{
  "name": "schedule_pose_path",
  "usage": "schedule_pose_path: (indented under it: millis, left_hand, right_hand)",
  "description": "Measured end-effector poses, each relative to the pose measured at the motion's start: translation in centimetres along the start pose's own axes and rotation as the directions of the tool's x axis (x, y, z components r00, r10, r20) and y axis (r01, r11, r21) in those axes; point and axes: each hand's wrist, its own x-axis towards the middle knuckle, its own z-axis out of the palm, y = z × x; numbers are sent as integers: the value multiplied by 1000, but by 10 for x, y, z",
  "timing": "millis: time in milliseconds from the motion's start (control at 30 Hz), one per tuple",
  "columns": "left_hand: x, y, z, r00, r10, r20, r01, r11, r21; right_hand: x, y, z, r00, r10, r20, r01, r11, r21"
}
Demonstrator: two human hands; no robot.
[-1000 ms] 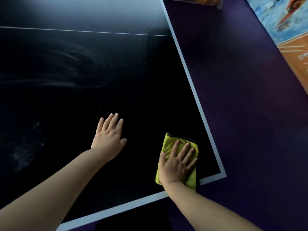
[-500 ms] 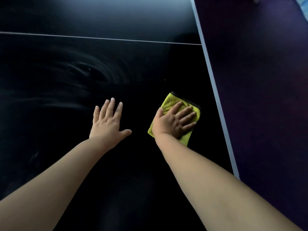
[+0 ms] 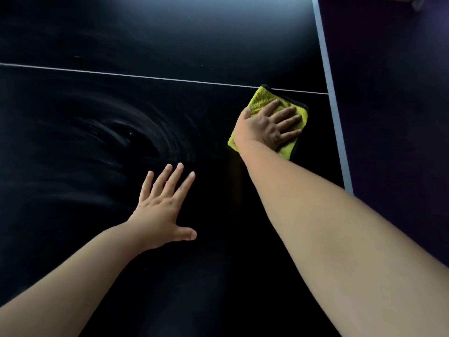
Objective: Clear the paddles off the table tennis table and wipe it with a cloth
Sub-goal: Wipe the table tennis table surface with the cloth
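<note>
Yellow cloth (image 3: pixel 261 99) flat under the right hand (image 3: pixel 269 127), on the dark table (image 3: pixel 170 32) close to its right edge.

The cloth is a folded pad with dark trim along its far and right sides, and its far corner touches the thin white line (image 3: pixel 145 77) that crosses the table. The right hand lies palm down on it, fingers straight and spread, covering most of the pad. The left hand (image 3: pixel 162 207) rests flat on the bare surface, fingers fanned and thumb out, well apart from the cloth, to its left and nearer the person. Pale swirled smears (image 3: pixel 126 135) mark the tabletop left of the cloth, beyond the left hand's fingertips. Just right of the cloth, past a narrow strip of dark surface, runs the white border stripe (image 3: pixel 332 105). Beyond it lies purple floor (image 3: pixel 388 117). The tabletop stretches on to the left and past the white line.
</note>
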Motion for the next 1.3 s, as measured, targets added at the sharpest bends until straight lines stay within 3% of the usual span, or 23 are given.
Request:
schedule_pose_path:
  millis: [100, 200, 333, 600, 767, 867, 1033, 1167, 1300]
  left_hand:
    - [2, 0, 0, 999, -11, 53, 11, 1000, -4]
    - [3, 0, -1, 997, -7, 72, 10, 999, -35]
    - [3, -1, -4, 996, -10, 85, 13, 999, -35]
    - [-1, 0, -5, 998, -17, 54, 19, 999, -32]
    - [-5, 1, -5, 999, -14, -30, 13, 999, -39]
    - [-15, 3, -3, 993, -21, -119, 14, 998, -57]
    - [-62, 29, 14, 953, 36, -302, 12, 988, 157]
    - [-124, 34, 34, 954, 19, -299, -9, 999, 34]
    - [-191, 26, 57, 920, -57, -388, 1, 990, -145]
  right_hand:
    - [24, -21, -1, 998, -66, -8, 66, 998, -13]
    - [45, -38, -5, 971, -240, -3, 240, 970, -43]
    - [59, -41, -8, 863, -503, 43, 504, 854, -132]
    - [15, -5, -13, 664, -730, 160, 745, 627, -227]
    - [-48, 40, -10, 576, -789, 216, 815, 534, -225]
    - [-92, 70, -7, 577, -782, 238, 814, 527, -243]
    - [-172, 121, 0, 608, -745, 274, 793, 549, -263]
    - [-239, 164, 5, 629, -716, 302, 777, 564, -279]
    - [-302, 203, 13, 657, -679, 328, 754, 590, -289]
